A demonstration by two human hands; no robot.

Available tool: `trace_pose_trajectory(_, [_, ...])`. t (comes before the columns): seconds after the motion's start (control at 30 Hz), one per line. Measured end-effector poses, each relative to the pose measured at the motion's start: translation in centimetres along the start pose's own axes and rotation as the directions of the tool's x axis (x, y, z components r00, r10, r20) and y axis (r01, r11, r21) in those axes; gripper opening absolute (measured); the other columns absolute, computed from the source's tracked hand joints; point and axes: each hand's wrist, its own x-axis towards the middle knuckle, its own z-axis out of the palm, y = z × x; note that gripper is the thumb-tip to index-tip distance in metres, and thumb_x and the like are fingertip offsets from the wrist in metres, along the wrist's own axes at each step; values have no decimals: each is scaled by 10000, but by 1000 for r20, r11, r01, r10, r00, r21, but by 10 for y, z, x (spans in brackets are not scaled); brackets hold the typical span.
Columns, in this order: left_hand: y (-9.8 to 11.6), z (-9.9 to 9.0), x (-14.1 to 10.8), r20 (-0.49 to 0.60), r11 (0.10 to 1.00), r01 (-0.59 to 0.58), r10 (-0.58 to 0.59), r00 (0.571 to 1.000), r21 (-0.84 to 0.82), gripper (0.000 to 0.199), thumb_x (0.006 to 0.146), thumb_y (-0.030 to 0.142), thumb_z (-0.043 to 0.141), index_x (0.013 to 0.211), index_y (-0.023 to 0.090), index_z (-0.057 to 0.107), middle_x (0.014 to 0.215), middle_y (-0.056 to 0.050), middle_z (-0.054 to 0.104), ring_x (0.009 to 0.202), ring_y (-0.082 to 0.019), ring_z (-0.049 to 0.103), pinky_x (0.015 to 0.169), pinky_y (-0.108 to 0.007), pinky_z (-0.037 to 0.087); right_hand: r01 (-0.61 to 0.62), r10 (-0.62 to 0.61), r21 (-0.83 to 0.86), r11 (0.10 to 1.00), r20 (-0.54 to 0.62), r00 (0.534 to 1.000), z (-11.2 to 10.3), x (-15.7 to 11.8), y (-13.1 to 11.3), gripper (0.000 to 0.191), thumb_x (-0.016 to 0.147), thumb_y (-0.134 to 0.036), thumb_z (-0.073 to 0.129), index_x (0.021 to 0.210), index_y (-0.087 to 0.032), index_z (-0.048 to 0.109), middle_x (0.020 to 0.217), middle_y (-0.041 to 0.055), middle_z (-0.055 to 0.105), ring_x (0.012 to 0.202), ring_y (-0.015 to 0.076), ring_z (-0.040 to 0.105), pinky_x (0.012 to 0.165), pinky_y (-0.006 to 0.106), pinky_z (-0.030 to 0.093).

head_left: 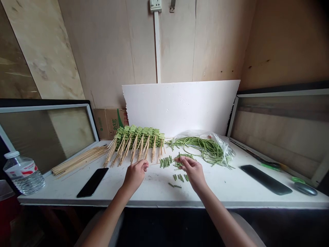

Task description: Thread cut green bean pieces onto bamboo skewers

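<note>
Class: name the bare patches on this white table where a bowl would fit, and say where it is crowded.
Bare: between the phone and the left hand; between the right hand and the black remote. Crowded: the back, with loaded skewers, long beans and cut pieces.

**Colours on my bench**

Green bean pieces [166, 161] on a pale tan skewer [154, 164] between my hands. Finished skewers [136, 140]: green tops, tan sticks. Long beans [205, 147] green, in a clear bag. Tabletop [154, 188] white, foam board [180, 106] white. Phone [92, 182] black. Bottle [22, 173] clear, red-white label. Box [109, 121] brown, green print.
</note>
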Motion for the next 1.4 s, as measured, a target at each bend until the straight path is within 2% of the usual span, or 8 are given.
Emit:
trace_pose_trajectory(0.1, [-3,0,0,-2,1000,-6,6,1000,-20,268,886,35,464,880,206,670,705,-2,705,692,-164,690,639,-227,476,46,-46,-64,997,-6,999,0,-1,1,334,834,-537,749,931,-224,814,1053,109,790,995,306,713,774,397,590])
trace_pose_trajectory(0.2, [-4,2,0,-12,999,-19,18,1000,-45,277,877,16,459,884,202,663,700,0,698,699,-162,696,657,-229,494,73,-76,-96,993,-24,997,1,-2,1,322,843,-530,743,938,-231,811,1081,103,787,1029,308,702,801,399,580])
trace_pose_trajectory(0.47, [-6,9,-2,-89,992,-52,42,995,-112,274,861,-1,449,902,203,627,781,-18,734,758,-168,729,709,-244,536,58,-62,-53,997,-71,996,8,-6,1,309,848,-517,745,957,-235,812,1105,102,785,1093,308,683,856,400,564])
trace_pose_trajectory(0.67, [-4,16,-6,-44,993,-47,42,998,-109,290,859,0,421,902,203,624,763,-27,708,767,-176,726,699,-249,540,70,-74,-48,996,-90,993,9,-7,-1,298,845,-504,752,962,-236,809,1111,105,785,1116,315,685,903,419,548])
trace_pose_trajectory(0.83, [-6,21,-7,-29,989,-39,35,999,-142,295,852,6,416,919,198,630,714,-20,676,751,-176,712,704,-254,543,84,-87,-55,995,-61,994,9,-7,-5,292,845,-498,753,974,-241,805,1100,93,790,1138,307,683,952,419,530])
trace_pose_trajectory(1.1, [-14,19,-7,-96,995,-43,34,995,-95,261,883,43,429,935,201,630,771,-31,709,744,-170,702,709,-256,543,81,-88,-99,992,-65,994,13,-8,-2,299,853,-515,734,936,-234,798,1091,103,790,1084,313,702,908,418,543])
trace_pose_trajectory(1.23, [-17,18,-8,-80,996,-39,32,996,-81,284,882,31,408,950,201,626,806,-41,718,777,-169,715,715,-254,547,85,-91,-88,992,-69,993,17,-12,2,284,860,-511,728,912,-238,789,1069,96,793,1080,304,706,916,414,545])
trace_pose_trajectory(1.4, [-23,16,-6,-30,995,-49,47,998,-91,295,874,19,389,927,201,615,745,-20,667,758,-163,702,711,-252,535,111,-114,-72,991,-46,992,22,-17,2,292,869,-531,707,889,-249,782,1064,86,793,1076,298,716,922,417,556])
